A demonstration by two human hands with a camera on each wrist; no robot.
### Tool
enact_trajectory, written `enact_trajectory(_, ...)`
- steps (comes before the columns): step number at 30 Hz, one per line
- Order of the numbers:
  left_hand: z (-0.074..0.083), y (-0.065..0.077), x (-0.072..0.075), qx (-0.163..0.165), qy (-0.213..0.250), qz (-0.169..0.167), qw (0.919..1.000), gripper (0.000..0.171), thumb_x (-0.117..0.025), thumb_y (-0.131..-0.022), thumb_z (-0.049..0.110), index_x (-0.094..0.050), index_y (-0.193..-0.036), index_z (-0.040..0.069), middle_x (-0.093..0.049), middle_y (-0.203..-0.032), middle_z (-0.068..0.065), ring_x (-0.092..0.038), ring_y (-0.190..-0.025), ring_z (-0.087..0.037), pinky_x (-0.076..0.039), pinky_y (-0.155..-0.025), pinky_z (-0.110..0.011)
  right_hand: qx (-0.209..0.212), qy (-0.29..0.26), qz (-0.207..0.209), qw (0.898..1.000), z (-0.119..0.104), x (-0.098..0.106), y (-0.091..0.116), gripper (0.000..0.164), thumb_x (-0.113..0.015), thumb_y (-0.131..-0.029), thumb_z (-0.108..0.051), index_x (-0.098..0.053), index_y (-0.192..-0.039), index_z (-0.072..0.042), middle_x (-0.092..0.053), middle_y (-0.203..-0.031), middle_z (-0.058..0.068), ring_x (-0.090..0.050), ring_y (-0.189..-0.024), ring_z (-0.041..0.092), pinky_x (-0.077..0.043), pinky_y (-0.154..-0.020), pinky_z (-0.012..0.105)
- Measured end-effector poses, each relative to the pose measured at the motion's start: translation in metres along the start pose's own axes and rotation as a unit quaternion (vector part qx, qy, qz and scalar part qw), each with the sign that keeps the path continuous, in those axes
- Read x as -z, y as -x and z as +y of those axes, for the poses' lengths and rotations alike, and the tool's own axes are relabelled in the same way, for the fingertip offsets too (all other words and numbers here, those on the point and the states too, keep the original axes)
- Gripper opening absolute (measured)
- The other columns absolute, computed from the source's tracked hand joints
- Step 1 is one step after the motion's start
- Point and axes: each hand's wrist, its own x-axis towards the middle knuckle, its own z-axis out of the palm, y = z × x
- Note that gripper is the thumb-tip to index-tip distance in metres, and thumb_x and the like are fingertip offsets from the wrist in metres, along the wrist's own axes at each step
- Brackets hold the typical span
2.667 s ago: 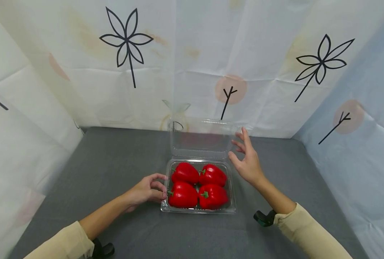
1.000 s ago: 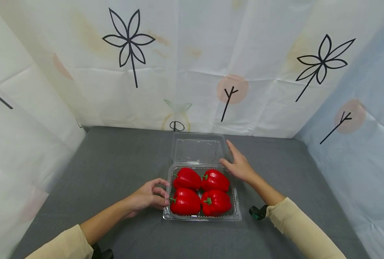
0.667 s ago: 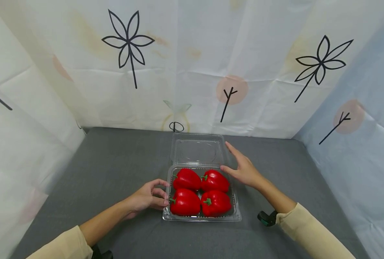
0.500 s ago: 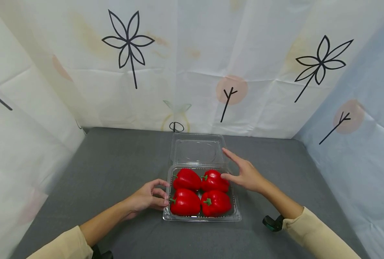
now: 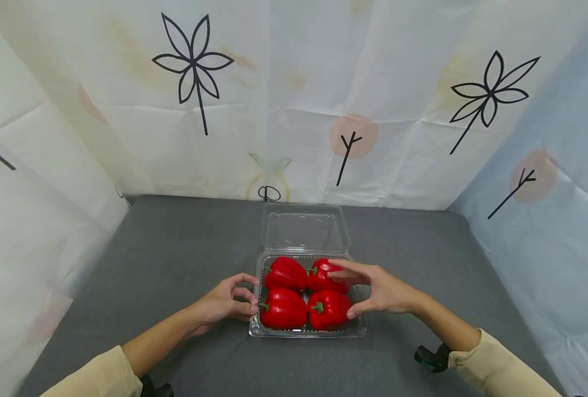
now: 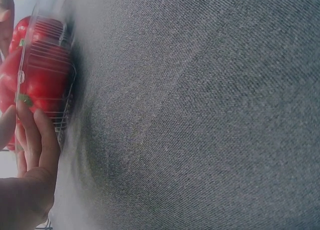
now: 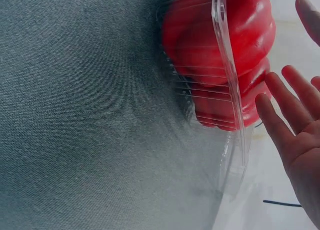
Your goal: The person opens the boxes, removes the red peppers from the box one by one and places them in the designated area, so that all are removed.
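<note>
A clear plastic clamshell container (image 5: 306, 333) sits on the grey cloth, its lid (image 5: 303, 227) folded back behind it. Several red bell peppers (image 5: 284, 311) with green stems fill the base in two rows. My left hand (image 5: 221, 300) holds the left rim; in the left wrist view its thumb and fingers lie on either side of that rim. My right hand (image 5: 385, 289) hovers over the right side, fingers spread above the back right pepper (image 5: 318, 282), thumb beside the front right pepper (image 5: 328, 313). In the right wrist view its fingers (image 7: 280, 125) stand apart from the peppers.
The grey cloth-covered table (image 5: 189, 237) reaches to a white patterned curtain (image 5: 294, 110) at the back. More curtain hangs at the left and a bluish one (image 5: 561, 248) at the right. Dark wrist devices (image 5: 432, 358) sit at both cuffs.
The lid, raised at first, has been lowered backward onto the table. My right hand has left the lid's right edge and come nearer, over the peppers. My left hand stays at the left rim.
</note>
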Motion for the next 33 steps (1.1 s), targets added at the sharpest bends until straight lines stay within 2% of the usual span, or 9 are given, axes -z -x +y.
enact_trajectory(9,0.001,0.001,0.000,0.004,-0.004,-0.004,1.0000,0.056,-0.073,-0.087,0.001,-0.041,-0.133,-0.004,-0.065,-0.088,-0.008,-0.067,-0.079,-0.021,-0.059,-0.080,-0.040,0.006,0.014,-0.012,1.000,0.002,-0.004,0.001,0.082,-0.082,-0.082,-0.011,-0.037,-0.151,-0.001,-0.058,-0.138,0.016,-0.058,-0.124,0.030,-0.050,-0.096,0.052)
enact_trajectory(17,0.002,0.001,0.000,0.002,0.001,-0.007,1.0000,0.058,-0.073,-0.087,0.000,-0.040,-0.134,-0.005,-0.064,-0.087,-0.006,-0.066,-0.078,-0.019,-0.059,-0.078,-0.038,-0.011,0.066,-0.020,0.998,0.004,-0.011,0.000,0.085,-0.085,-0.080,-0.022,-0.040,-0.150,-0.008,-0.060,-0.136,0.009,-0.058,-0.118,0.022,-0.050,-0.097,0.052)
enact_trajectory(22,0.002,0.001,-0.001,-0.001,0.004,-0.010,0.9999,0.058,-0.073,-0.087,-0.001,-0.039,-0.133,-0.005,-0.064,-0.086,-0.006,-0.066,-0.077,-0.018,-0.059,-0.077,-0.038,-0.022,0.089,-0.022,0.996,0.003,-0.014,-0.002,0.081,-0.085,-0.079,-0.022,-0.045,-0.148,-0.011,-0.059,-0.135,0.004,-0.056,-0.116,0.018,-0.050,-0.096,0.051)
enact_trajectory(30,0.000,0.001,0.000,-0.003,0.004,-0.009,1.0000,0.057,-0.073,-0.087,0.000,-0.040,-0.133,-0.004,-0.064,-0.087,-0.006,-0.066,-0.078,-0.019,-0.059,-0.078,-0.038,-0.028,0.151,-0.028,0.988,0.001,-0.020,-0.004,0.080,-0.087,-0.076,-0.019,-0.048,-0.147,-0.014,-0.051,-0.143,0.001,-0.044,-0.130,0.023,-0.049,-0.099,0.045)
enact_trajectory(33,0.001,0.001,-0.001,-0.005,0.006,-0.010,0.9999,0.057,-0.072,-0.087,0.000,-0.040,-0.133,-0.004,-0.064,-0.087,-0.006,-0.066,-0.078,-0.019,-0.059,-0.078,-0.038,-0.031,0.159,-0.025,0.986,-0.001,-0.023,-0.004,0.082,-0.086,-0.076,-0.016,-0.047,-0.147,-0.015,-0.049,-0.142,0.000,-0.042,-0.130,0.022,-0.049,-0.099,0.045)
